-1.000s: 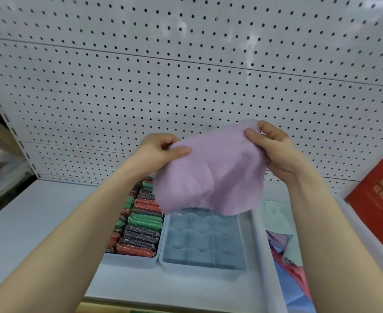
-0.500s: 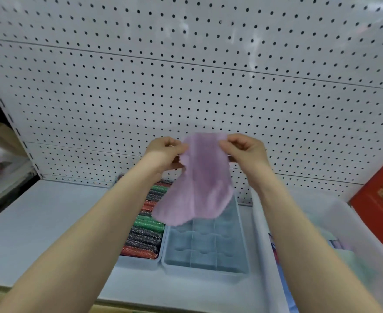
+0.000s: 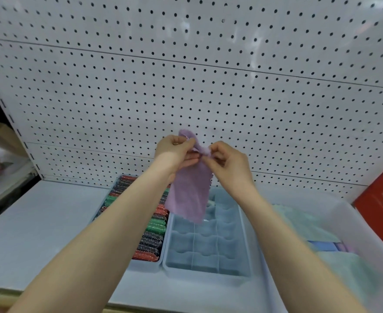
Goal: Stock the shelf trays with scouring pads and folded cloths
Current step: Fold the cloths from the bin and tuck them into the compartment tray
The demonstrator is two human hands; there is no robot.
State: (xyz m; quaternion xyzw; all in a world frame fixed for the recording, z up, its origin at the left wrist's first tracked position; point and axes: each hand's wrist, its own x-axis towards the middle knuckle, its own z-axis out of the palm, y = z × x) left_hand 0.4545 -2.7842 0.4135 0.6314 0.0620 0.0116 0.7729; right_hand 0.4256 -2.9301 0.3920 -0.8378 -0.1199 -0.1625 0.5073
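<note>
- The pegboard wall (image 3: 208,86) fills the upper two thirds of the frame, and the pale shelf (image 3: 39,222) runs along the lower left.
- A clear bin (image 3: 366,245) at the lower right holds a blurred heap of loose cloths in green, blue and pink; by that supply, a good many cloths are left to fold.
- The divided tray (image 3: 208,251) at the lower centre shows bare compartments wherever it can be seen, though its far end is hidden behind the hanging cloth; the cloth half of the job looks barely begun.
- The pad tray (image 3: 145,265), touching its left side, is packed with rows of red, green and dark scouring pads (image 3: 151,236); that half looks done, or nearly so.
- The purple cloth (image 3: 190,195) hangs at the centre of the frame, above the divided tray, doubled into a narrow strip, so it is partly folded and not yet stowed.
- The left hand (image 3: 177,152) pinches the cloth's top edge with curled fingers.
- The right hand (image 3: 226,161), just beside it, pinches the same edge between thumb and fingertips.
</note>
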